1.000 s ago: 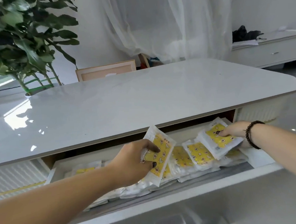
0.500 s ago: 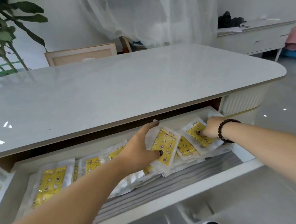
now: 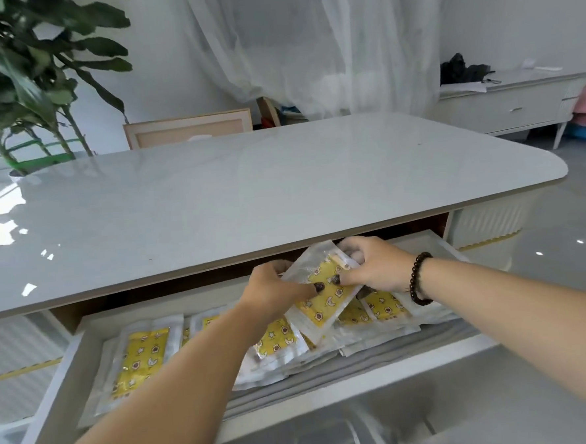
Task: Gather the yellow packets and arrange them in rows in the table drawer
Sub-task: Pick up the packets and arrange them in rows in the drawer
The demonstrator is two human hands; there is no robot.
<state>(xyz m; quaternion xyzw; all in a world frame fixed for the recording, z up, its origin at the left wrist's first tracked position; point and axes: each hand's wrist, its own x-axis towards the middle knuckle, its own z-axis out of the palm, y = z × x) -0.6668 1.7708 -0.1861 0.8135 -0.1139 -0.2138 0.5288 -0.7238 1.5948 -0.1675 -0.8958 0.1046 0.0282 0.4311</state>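
Both hands have converged since the earlier frames: the right hand (image 3: pixel 373 268), half a second ago resting on a packet at the right end of the drawer, now meets the left hand (image 3: pixel 275 288) at centre frame, and together they pinch one raised packet (image 3: pixel 323 288), thumbs on its yellow face and fingers curled behind. That packet is lifted and tilted, its upper end toward the shadowed gap under the tabletop (image 3: pixel 249 197), its lower end above the packets beneath. Across the lower half of the frame the open drawer (image 3: pixel 363 379) holds the remaining yellow packets (image 3: pixel 278 343): a loose, overlapping heap below the hands, extending right under the beaded bracelet (image 3: pixel 418 279), and one flatter packet (image 3: pixel 139 361) lying at lower left, well apart from the heap. Judged from this layout, gathering is largely done, whereas arrangement in rows is only begun; the held packet probably awaits placement.
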